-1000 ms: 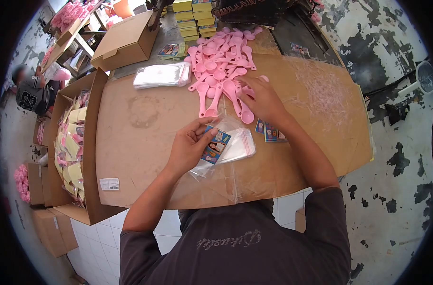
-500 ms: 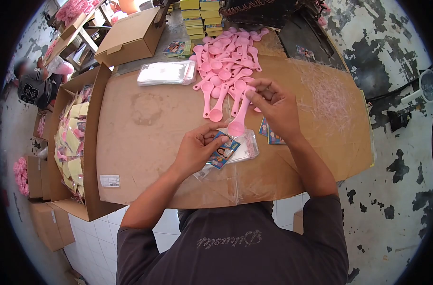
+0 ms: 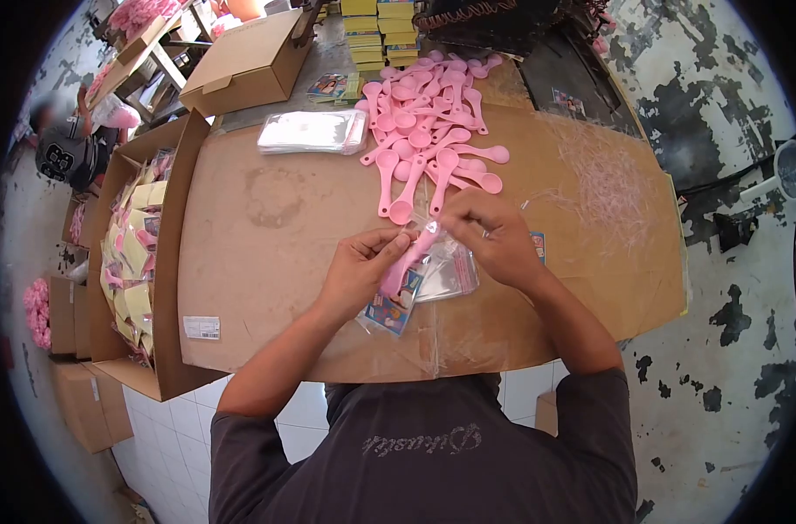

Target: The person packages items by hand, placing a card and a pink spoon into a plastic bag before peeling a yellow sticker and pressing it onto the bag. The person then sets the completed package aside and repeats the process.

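Seen from the head camera, both hands meet near the middle of the cardboard-covered bench (image 3: 258, 271), towards its near edge. The right hand (image 3: 496, 236) pinches the handle end of a pink spoon (image 3: 407, 258) between thumb and fingertips. The spoon slants down to the left hand (image 3: 361, 269), which grips the mouth of a clear bag (image 3: 389, 307) with a printed card inside. Whether the bowl is already within the bag cannot be told. More clear film lies under the right hand's fingers.

At the far edge sits a pile of pink spoons (image 3: 433, 122), and a stack of empty bags (image 3: 315, 131) lies just beside it on the left. Loose plastic strips (image 3: 608, 175) are strewn towards the right edge. Against the left edge stands an open carton (image 3: 131, 253) full of packed packets, with another person (image 3: 66, 148) beyond it.
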A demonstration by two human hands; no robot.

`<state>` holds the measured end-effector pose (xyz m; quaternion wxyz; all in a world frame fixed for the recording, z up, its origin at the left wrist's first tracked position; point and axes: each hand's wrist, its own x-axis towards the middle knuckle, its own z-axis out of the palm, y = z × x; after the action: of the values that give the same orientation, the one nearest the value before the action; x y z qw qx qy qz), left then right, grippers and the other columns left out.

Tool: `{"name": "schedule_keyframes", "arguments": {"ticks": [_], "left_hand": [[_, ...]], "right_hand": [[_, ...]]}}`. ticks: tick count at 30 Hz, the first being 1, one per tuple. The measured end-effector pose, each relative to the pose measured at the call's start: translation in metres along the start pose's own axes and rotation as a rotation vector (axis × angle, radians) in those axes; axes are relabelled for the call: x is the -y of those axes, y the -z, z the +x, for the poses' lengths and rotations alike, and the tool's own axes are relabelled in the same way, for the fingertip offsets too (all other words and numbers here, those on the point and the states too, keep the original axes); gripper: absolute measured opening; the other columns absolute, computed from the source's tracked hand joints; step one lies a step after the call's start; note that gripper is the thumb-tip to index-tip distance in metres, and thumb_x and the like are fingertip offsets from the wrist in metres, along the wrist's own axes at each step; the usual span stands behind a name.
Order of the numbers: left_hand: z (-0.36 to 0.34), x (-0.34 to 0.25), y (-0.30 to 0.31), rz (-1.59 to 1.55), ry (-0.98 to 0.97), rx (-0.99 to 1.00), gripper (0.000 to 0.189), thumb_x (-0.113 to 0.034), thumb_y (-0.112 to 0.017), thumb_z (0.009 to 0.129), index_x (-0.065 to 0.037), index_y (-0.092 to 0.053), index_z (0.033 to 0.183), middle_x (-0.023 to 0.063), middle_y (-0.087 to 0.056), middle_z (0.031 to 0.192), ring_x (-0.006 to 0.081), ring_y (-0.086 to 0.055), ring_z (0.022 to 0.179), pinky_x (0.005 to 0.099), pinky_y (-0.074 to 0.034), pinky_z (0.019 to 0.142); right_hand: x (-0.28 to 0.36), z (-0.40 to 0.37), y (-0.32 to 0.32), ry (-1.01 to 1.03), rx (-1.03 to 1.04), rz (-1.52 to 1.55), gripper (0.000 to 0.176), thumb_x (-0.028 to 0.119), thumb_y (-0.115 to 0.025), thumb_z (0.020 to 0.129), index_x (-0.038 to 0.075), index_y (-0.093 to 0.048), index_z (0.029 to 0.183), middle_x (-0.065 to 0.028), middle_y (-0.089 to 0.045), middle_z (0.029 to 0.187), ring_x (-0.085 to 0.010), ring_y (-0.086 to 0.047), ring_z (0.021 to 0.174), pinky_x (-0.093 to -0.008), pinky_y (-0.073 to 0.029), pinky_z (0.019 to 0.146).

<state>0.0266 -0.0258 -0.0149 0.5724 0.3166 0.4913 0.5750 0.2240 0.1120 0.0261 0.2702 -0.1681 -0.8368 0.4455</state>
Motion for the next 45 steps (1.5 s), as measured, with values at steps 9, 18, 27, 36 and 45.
{"name": "schedule_keyframes", "arguments": {"ticks": [9,18,27,36,45], "left_hand": [[-0.005,-0.009,0.002,-0.079,0.047,0.245,0.036,-0.017,-0.066,0.104,-0.001,-0.059,0.135,0.0112,-0.074,0.113,0.0157,-0.071,0.099,0.0295,-0.057,0.088],[-0.011,-0.032,-0.006,0.149,-0.363,0.268,0.053,-0.009,-0.068,0.099,-0.003,-0.05,0.149,0.0132,-0.058,0.146,0.0214,-0.053,0.138,0.0385,-0.041,0.116],[-0.03,-0.054,-0.031,0.557,-0.586,0.2,0.049,-0.007,-0.069,0.097,-0.002,-0.056,0.143,0.0119,-0.071,0.129,0.0212,-0.067,0.12,0.0369,-0.052,0.104],[-0.032,-0.052,-0.038,0.342,-0.377,0.135,0.036,-0.001,-0.06,0.103,0.003,-0.058,0.139,0.0108,-0.078,0.1,0.0152,-0.076,0.091,0.028,-0.06,0.079],[-0.032,-0.046,-0.043,0.853,-0.488,0.111,0.041,-0.003,-0.066,0.096,0.003,-0.059,0.136,0.0185,-0.077,0.091,0.0256,-0.078,0.079,0.0328,-0.061,0.071]], "right_hand": [[0.037,0.008,0.005,0.112,0.011,0.11,0.013,0.0,-0.068,0.091,0.005,-0.072,0.102,-0.0068,-0.065,0.12,-0.0218,-0.061,0.113,-0.0371,-0.048,0.098],[0.099,0.017,0.045,0.427,0.147,-0.499,0.011,0.004,-0.076,0.085,0.006,-0.072,0.095,-0.0081,-0.068,0.11,-0.0221,-0.064,0.108,-0.0392,-0.049,0.094],[0.104,0.008,0.037,0.239,0.012,-0.243,0.011,0.004,-0.073,0.088,0.002,-0.073,0.1,-0.0096,-0.068,0.086,-0.0267,-0.066,0.076,-0.0356,-0.053,0.067],[0.092,0.002,0.018,0.471,-0.203,-0.735,0.019,0.006,-0.076,0.08,0.009,-0.068,0.096,-0.0061,-0.063,0.106,-0.0268,-0.063,0.103,-0.0421,-0.048,0.092],[0.066,0.002,0.0,0.504,-0.134,-0.967,0.021,0.014,-0.073,0.074,0.005,-0.063,0.09,-0.0069,-0.061,0.103,-0.0237,-0.06,0.1,-0.04,-0.045,0.091]]}}
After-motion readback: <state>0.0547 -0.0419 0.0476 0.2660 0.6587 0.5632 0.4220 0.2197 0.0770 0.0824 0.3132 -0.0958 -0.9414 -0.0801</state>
